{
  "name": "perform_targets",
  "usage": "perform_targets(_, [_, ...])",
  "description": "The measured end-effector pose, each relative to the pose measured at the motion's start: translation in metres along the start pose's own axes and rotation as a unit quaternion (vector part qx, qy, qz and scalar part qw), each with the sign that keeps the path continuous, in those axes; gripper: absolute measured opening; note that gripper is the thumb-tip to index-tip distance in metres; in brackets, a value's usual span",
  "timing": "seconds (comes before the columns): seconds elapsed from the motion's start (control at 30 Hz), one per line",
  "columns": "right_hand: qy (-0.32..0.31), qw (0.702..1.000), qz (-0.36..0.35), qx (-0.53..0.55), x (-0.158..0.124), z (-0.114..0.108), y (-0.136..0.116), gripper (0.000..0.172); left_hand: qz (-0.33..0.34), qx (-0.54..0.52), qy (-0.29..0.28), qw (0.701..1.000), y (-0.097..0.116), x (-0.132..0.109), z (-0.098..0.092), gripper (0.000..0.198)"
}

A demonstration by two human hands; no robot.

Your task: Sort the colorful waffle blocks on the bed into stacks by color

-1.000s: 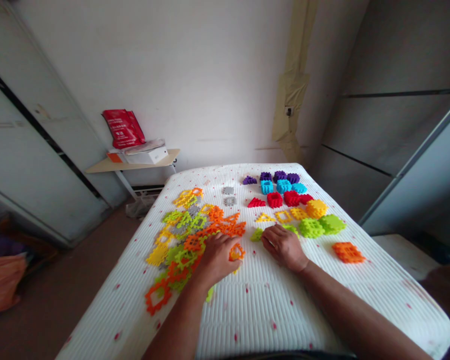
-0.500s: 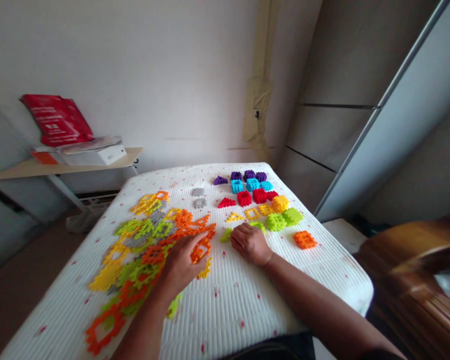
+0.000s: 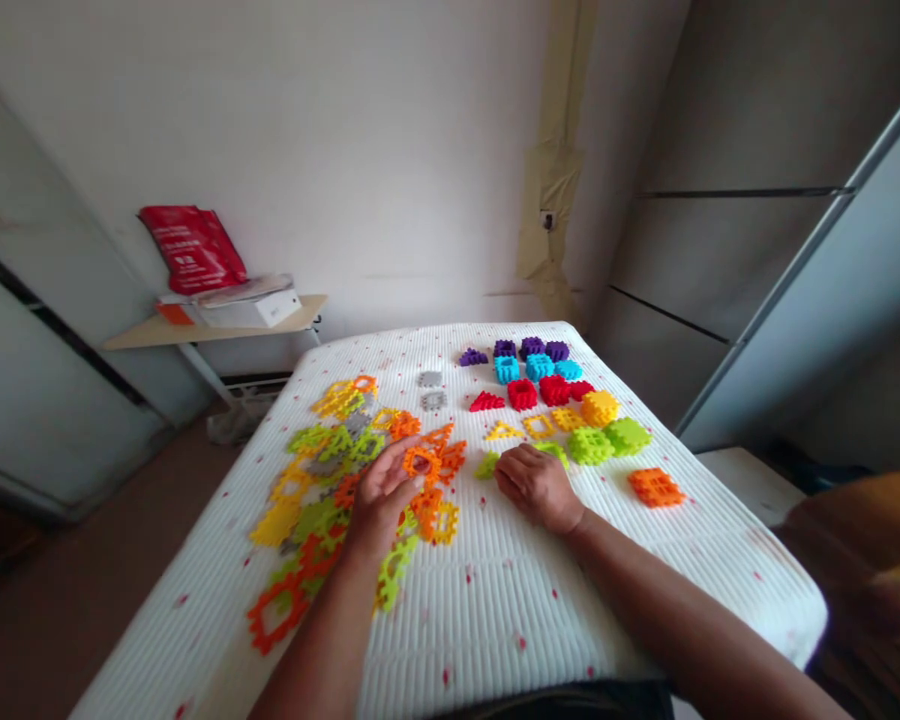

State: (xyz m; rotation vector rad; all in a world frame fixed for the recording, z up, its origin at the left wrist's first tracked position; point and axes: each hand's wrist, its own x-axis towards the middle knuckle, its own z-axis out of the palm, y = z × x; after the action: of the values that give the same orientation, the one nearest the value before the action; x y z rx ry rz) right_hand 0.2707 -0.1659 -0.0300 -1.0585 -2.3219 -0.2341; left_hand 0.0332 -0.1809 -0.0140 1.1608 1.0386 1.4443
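My left hand (image 3: pixel 381 498) is at the right side of a loose pile of toothed plastic tiles, with an orange hollow interlocking tile (image 3: pixel 433 466) between its thumb and fingers. My right hand (image 3: pixel 541 488) rests palm down with fingers curled together, beside a lime green tile (image 3: pixel 487 465). Whatever is under those curled fingers is hidden. Just behind the right hand, another lime green tile (image 3: pixel 553 455) is partly covered. More orange tiles (image 3: pixel 452 458) lie close to the left fingertips, and a yellow tile (image 3: pixel 444 523) is below them.
Sorted stacks stand at right: purple (image 3: pixel 532 347), blue (image 3: pixel 506 370), red (image 3: pixel 522 395), yellow (image 3: pixel 598 407), green (image 3: pixel 627 436), orange (image 3: pixel 656 487). Two grey tiles (image 3: pixel 430 379) lie at the back. A side table (image 3: pixel 311 308) carries a red bag (image 3: pixel 193 250). A cabinet (image 3: pixel 667 270) stands right.
The view has shifted left, so everything appears further right. My left hand has the orange hollow tile in its grasp, raised toward me. My right hand stays curled beside the green tiles.
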Motion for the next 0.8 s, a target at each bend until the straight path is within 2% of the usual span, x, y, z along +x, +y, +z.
perform_targets(0.1, [0.013, 1.000, -0.008, 0.006, 0.0000, -0.0004, 0.0001, 0.026, -0.001, -0.049, -0.001, 0.999, 0.0006, 0.0010, -0.0020, 0.048])
perform_targets(0.27, [0.053, 0.998, -0.026, 0.036, -0.0006, 0.0005, -0.0021, 0.017, -0.010, -0.039, 0.002, 0.999, -0.0028, 0.0030, -0.0037, 0.038])
perform_targets(0.43, [0.094, 0.992, -0.043, 0.067, -0.0001, 0.0002, -0.0066, 0.011, -0.050, 0.050, 0.030, 0.997, -0.0049, 0.0033, -0.0024, 0.038])
perform_targets(0.57, [0.093, 0.993, -0.049, 0.061, 0.0010, -0.0002, -0.0072, 0.013, -0.057, 0.113, 0.037, 0.991, -0.0041, 0.0034, -0.0036, 0.041])
perform_targets(0.67, [0.090, 0.993, -0.048, 0.057, 0.0007, 0.0002, -0.0060, 0.014, -0.058, 0.112, 0.020, 0.992, -0.0037, 0.0037, -0.0040, 0.042])
perform_targets(0.8, [0.097, 0.992, -0.046, 0.065, -0.0002, -0.0020, -0.0067, 0.015, -0.064, 0.110, -0.040, 0.991, -0.0056, 0.0025, -0.0017, 0.045])
